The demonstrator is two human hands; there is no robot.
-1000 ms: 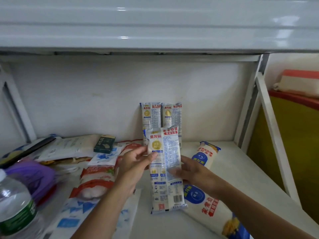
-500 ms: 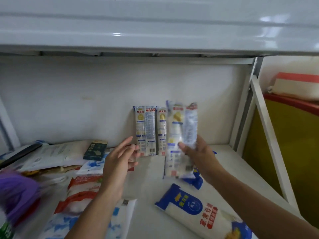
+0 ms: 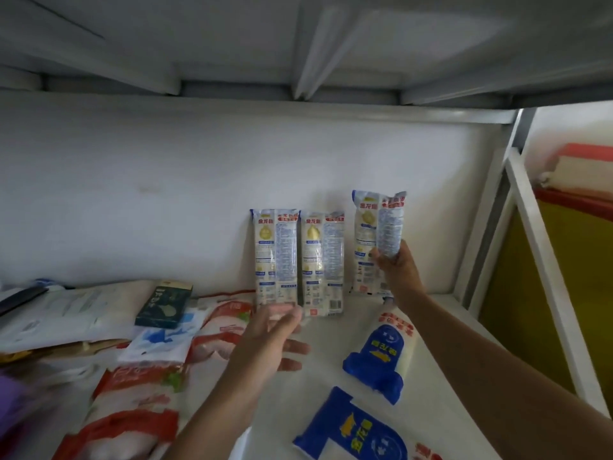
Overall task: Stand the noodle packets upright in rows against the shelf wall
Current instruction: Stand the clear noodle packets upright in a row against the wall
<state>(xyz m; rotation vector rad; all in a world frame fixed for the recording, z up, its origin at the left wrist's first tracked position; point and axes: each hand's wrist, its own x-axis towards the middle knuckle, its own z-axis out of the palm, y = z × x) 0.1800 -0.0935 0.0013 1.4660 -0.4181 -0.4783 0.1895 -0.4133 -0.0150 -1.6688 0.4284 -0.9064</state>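
Two white-and-blue noodle packets stand upright side by side against the white shelf wall (image 3: pixel 166 200), the left packet (image 3: pixel 276 257) and the middle packet (image 3: pixel 322 263). My right hand (image 3: pixel 396 270) grips a third noodle packet (image 3: pixel 373 234) upright at the wall, just right of the pair, its lower end at the shelf floor. My left hand (image 3: pixel 270 340) hovers blurred in front of the left packet's base with fingers spread, holding nothing. Two blue-and-white packets lie flat on the shelf, one (image 3: pixel 386 353) near my right forearm, the other (image 3: pixel 355 433) at the front.
Red-and-white food bags (image 3: pixel 139 403) and flat white packs (image 3: pixel 76 310) are piled on the left, with a small dark green box (image 3: pixel 166 303) on top. A white shelf post (image 3: pixel 544 260) bounds the right side. The upper shelf (image 3: pixel 298 44) hangs low overhead.
My right hand has carried the third packet right and back to the wall beside the two standing ones. My left hand has let go and now hovers open. The camera has tilted up.
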